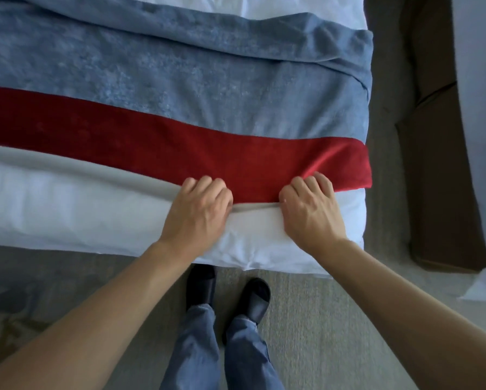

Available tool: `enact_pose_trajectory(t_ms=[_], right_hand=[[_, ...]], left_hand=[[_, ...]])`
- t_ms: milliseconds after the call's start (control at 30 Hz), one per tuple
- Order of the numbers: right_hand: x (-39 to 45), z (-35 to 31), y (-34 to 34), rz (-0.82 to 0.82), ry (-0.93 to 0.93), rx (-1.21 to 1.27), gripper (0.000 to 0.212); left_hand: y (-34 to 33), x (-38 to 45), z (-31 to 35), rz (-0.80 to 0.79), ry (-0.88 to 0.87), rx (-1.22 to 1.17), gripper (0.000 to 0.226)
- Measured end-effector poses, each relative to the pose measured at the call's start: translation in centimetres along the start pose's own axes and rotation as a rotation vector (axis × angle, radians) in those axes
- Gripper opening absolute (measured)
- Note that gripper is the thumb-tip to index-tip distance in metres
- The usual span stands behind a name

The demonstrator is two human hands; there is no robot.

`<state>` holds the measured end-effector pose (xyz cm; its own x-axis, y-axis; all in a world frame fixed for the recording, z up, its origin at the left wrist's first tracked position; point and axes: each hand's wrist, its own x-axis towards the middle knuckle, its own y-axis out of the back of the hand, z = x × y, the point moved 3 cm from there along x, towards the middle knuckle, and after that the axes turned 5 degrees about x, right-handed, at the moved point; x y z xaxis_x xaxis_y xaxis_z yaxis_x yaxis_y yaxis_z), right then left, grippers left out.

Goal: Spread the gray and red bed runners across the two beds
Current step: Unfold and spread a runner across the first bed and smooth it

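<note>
Velvety red bed runner (179,147) lies in a flat band across your white-sheeted bed (67,209), beside the plush gray-blue runner (179,80). Your left hand (198,213) and right hand (310,213) both grip its near edge, fingers curled.

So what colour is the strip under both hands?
Red, with a thin gray edge; the head view shows it.

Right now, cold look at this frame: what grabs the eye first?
The red runner, a bright band crossing the bed from the left edge to its right side, bordered by the wider gray runner beyond it. Next, both hands at the red band's near edge: the left hand and right hand, fingers curled into the fabric, over white bedding. A second bed shows at far right.
</note>
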<state>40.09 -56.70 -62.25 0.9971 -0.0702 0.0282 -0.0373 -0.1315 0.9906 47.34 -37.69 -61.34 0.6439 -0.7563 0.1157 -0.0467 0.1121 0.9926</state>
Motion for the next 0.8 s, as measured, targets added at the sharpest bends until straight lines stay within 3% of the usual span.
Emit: enact_pose_trajectory(t_ms=[167,333,433,500,667,800], right_hand=[[0.0,0.0,0.0,0.016,-0.052,0.008,0.01],[-0.9,-0.5,0.3,-0.022,-0.046,0.025,0.009],[-0.2,-1.5,0.8,-0.04,-0.026,0.089,0.007],[0.0,-2.7,0.7,-0.061,0.018,0.107,0.015],[1.3,-4.4,0.3,-0.048,0.014,0.098,0.008],[3.5,-4.4,0.7,0.033,-0.01,0.053,0.009]], left_hand=[[0.0,0.6,-1.1,0.079,0.074,-0.007,0.016],[-0.3,-1.9,0.5,0.03,0.002,0.013,0.016],[0.0,-0.7,-1.1,0.033,0.034,-0.055,0.003],[0.0,-0.2,-2.0,0.008,0.025,-0.08,0.009],[0.1,0.0,-3.1,0.0,-0.023,-0.055,0.005],[1.7,4.0,-3.7,0.131,-0.036,-0.036,0.005]])
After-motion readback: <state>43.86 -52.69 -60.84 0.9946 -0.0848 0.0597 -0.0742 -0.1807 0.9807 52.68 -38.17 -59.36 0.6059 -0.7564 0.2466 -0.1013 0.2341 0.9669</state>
